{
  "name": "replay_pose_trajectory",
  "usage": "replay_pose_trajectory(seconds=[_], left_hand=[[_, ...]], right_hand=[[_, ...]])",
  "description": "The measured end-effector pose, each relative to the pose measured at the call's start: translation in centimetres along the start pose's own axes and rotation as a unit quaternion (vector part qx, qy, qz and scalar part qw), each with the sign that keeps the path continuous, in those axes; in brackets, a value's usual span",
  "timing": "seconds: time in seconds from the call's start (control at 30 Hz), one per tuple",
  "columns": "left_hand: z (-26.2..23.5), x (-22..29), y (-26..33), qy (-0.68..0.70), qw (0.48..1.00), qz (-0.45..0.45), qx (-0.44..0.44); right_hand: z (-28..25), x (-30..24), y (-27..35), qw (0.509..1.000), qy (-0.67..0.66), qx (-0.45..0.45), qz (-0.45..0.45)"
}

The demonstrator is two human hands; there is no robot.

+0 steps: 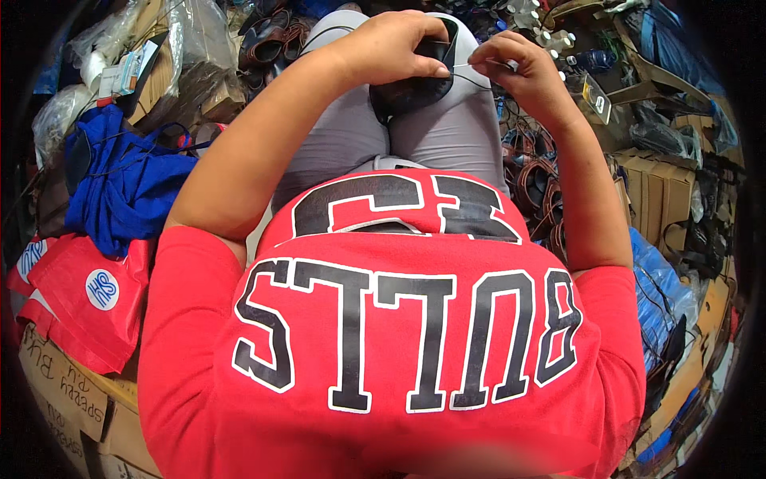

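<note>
A black, rounded piece [408,99] rests between my grey-trousered knees; its exact kind is hard to make out. My left hand [396,49] grips its upper part, thumb and fingers spread across it and closed on its edge. Just to the right, my right hand [520,73] is raised with its fingertips pinched together on a thin thread [462,65]. That thread runs from the pinch toward the black piece, by my left thumb. A dark strand also curves below the right fingers.
Brown and dark shoes [533,180] lie heaped at my right, with others [267,40] beyond my left knee. Small bottles [550,38] stand at the far right. Cardboard [656,191] is stacked rightward. A blue cloth [120,188] and a red bag [88,307] lie left.
</note>
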State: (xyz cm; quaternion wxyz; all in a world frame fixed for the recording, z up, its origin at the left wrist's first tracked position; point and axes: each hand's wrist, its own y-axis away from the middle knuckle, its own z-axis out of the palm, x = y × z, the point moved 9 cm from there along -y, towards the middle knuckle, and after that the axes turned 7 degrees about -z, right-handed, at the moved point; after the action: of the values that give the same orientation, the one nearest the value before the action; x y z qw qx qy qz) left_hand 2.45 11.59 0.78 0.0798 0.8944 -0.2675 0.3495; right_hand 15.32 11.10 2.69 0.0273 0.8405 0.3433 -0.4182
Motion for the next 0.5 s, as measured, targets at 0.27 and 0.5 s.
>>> replay_pose_trajectory(seconds=[0.27,0.5], left_hand=[[2.2,-1.9,-1.3,0.115,0.978,-0.116,-0.132],[2.9,-2.4,-1.2,0.193,0.959,-0.122,-0.167]], right_hand=[[1.0,0.1,-0.4,0.997,0.038,-0.064,-0.013],[2.0,0.7,1.1,1.000,-0.006,-0.002,-0.013]])
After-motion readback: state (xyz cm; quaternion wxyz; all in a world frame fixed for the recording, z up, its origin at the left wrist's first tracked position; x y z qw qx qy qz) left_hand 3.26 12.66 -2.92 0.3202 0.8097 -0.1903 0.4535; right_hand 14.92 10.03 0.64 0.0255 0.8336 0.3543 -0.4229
